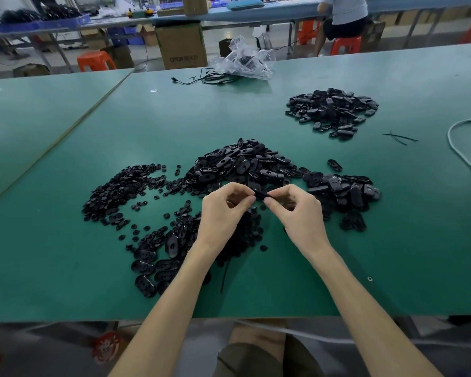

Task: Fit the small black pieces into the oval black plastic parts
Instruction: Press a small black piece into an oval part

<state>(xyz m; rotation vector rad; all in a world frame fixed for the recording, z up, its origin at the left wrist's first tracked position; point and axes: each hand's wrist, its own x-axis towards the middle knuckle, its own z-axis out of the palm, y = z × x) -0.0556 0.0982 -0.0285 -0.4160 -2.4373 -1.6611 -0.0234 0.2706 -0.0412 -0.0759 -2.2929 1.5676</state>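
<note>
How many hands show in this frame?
2. The left hand and right hand meet over the green table, both pinching one black part. The hands of the seated person behind are hidden.

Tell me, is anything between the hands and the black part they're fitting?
Nothing visible. The left hand and the right hand each pinch one end of the black part, above the small pieces on the table. Whether a piece is seated is hidden.

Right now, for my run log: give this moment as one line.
step: fitting | left hand: pinches black part | right hand: pinches same part | nearby: small pieces pile, oval parts pile
</note>
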